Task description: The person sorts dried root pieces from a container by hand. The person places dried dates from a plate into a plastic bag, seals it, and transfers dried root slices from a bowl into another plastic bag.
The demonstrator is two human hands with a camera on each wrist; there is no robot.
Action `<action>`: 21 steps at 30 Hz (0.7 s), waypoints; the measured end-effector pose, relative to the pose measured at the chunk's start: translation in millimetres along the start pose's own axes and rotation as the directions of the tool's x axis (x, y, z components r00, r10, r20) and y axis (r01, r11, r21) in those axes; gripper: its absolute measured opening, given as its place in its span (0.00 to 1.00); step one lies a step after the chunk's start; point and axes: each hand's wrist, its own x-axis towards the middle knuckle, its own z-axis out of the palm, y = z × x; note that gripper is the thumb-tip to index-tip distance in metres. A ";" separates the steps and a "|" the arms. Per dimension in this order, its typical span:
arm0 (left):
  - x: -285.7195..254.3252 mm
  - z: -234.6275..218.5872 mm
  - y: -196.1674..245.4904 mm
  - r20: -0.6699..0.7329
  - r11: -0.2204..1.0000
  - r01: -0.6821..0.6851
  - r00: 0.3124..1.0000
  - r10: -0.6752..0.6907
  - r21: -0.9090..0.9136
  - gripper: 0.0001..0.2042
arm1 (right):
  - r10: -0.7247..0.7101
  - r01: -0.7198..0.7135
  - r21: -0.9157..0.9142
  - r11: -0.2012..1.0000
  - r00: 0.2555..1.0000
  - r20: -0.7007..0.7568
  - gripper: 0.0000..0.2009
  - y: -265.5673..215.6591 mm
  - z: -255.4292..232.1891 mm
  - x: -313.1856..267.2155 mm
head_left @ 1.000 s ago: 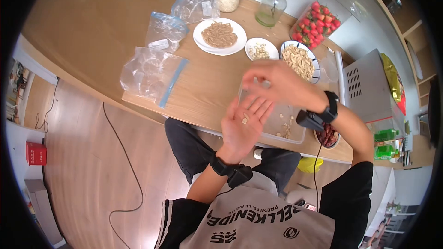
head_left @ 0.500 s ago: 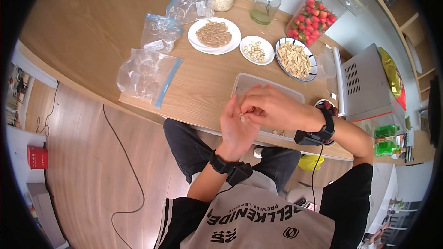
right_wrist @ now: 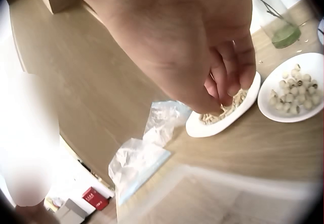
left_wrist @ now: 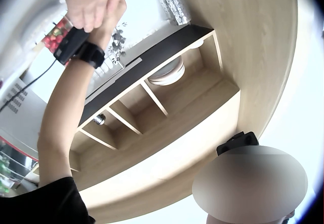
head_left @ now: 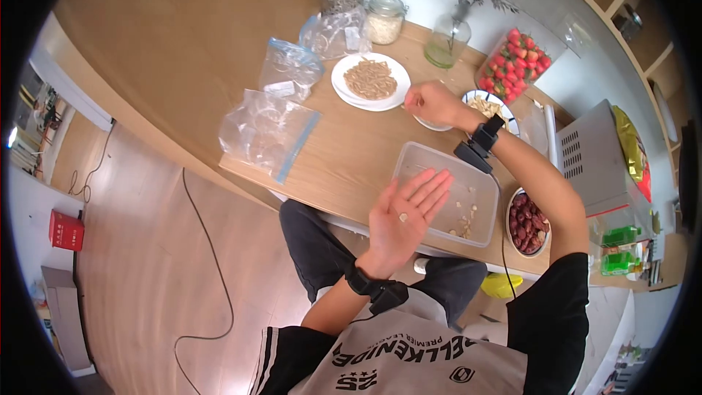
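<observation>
My left hand (head_left: 401, 225) is held palm up with the fingers straight, over the near edge of the table. On its palm lies a small pale seed piece (head_left: 403, 217). My right hand (head_left: 439, 104) reaches over the small white plate (head_left: 431, 126), hiding most of it. Pale round seeds (right_wrist: 298, 91) fill that plate in the right wrist view. There the right fingers (right_wrist: 230, 77) bend toward the thumb, overlapping the larger plate (right_wrist: 202, 132) of brown strips; I cannot tell whether they pinch anything.
A clear plastic tub (head_left: 480, 194) with pale bits stands beside the left hand, a bowl of red dates (head_left: 528, 223) right of it. Further back are a bowl of dried slices (head_left: 484, 106), strawberries (head_left: 515, 62), a glass vase (head_left: 447, 42), a jar (head_left: 385, 20) and zip bags (head_left: 267, 132).
My right hand came down to the left palm, fingers at the seed piece, then moved away and back over the small plate. The left hand stays palm up. The head view has shifted.
</observation>
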 end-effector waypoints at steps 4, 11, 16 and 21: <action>-2.3 3.5 6.4 -0.015 1.000 0.007 1.000 -0.007 0.005 0.32 | 0.020 0.010 0.104 0.994 0.961 -0.277 0.09 -31.3 -13.7 8.0; 6.0 7.5 -0.4 -0.061 0.996 0.057 0.996 -0.061 -0.065 0.32 | -0.216 0.245 0.140 0.959 0.957 -0.196 0.08 -121.7 -17.2 -112.5; 7.2 9.8 -21.0 -0.004 0.992 0.109 0.994 -0.109 0.063 0.32 | -0.297 0.302 0.065 0.951 0.952 -0.073 0.09 -140.5 13.7 -179.5; 8.8 1.9 -42.1 0.016 0.978 0.206 0.978 -0.207 0.037 0.32 | -0.249 0.250 0.085 0.965 0.968 -0.024 0.09 -122.6 22.1 -209.8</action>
